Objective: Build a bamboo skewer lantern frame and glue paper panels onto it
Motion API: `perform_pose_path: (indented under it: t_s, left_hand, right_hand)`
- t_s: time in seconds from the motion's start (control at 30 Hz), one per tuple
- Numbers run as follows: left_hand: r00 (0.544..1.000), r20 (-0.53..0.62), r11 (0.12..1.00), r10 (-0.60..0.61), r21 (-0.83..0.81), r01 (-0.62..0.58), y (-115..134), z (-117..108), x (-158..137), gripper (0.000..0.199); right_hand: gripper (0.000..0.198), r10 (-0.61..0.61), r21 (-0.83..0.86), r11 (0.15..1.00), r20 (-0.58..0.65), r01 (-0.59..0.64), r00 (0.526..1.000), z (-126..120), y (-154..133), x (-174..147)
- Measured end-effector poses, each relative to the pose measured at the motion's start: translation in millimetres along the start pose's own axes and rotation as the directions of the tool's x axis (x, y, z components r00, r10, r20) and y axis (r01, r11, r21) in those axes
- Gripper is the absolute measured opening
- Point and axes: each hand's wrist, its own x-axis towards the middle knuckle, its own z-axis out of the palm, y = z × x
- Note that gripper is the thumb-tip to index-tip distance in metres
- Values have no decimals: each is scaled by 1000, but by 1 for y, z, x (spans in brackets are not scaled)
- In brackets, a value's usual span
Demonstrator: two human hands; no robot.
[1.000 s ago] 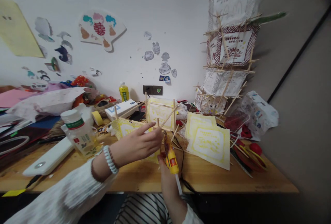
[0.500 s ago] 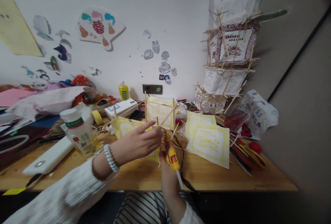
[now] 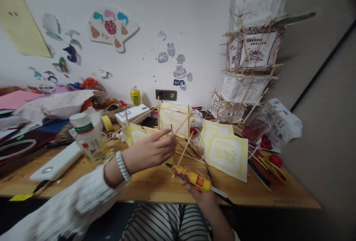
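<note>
My right hand (image 3: 200,193) is wrapped round a yellow hot glue gun (image 3: 191,178), its nozzle pointing left and a glue stick (image 3: 218,191) sticking out of its back. My left hand (image 3: 155,147), with a beaded bracelet at the wrist, is closed on a thin wooden stick (image 3: 171,126) of a frame. Yellow-bordered paper panels, one at the left (image 3: 140,134) and one at the back (image 3: 174,120), are part of this stick frame. The left fingertips partly hide the joint. The nozzle is just below the left hand; whether it touches a stick I cannot tell.
Two loose yellow-printed sheets (image 3: 226,156) lie on the right of the wooden table (image 3: 155,191). A tall stick-and-paper lantern (image 3: 256,52) stands behind them. Left are a plastic bottle (image 3: 89,141), a white power bank-like device (image 3: 55,163) and a tape roll (image 3: 107,123). Scissors (image 3: 274,170) lie far right.
The glue gun has swung from nearly upright to lying slantwise, and my right hand has moved down and to the right with it. My left hand stays at the frame. The view has shifted slightly.
</note>
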Motion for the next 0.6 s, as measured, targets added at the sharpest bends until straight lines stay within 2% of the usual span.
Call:
perform_pose_path:
  t_s: [0.13, 0.23, 0.47, 0.6]
  left_hand:
    - [1000, 15, 1000, -8, -26, 8, 0, 1, -1, 12]
    - [1000, 11, 999, -8, -32, 8, 0, 1, -1, 10]
    - [1000, -25, 1000, 13, -2, -13, -1, 0, 0, 15]
    - [1000, -18, 1000, 8, 8, -8, -1, -1, 1, 14]
  right_hand:
    - [33, -68, -101, 993, -27, 65, 997, 10, 4, 3]
    - [37, -40, -159, 987, -64, 29, 997, 14, 6, 7]
    - [32, -10, -135, 991, -28, 6, 1000, 5, 0, 8]
    - [33, 22, -68, 997, -27, -24, 999, 3, 5, 7]
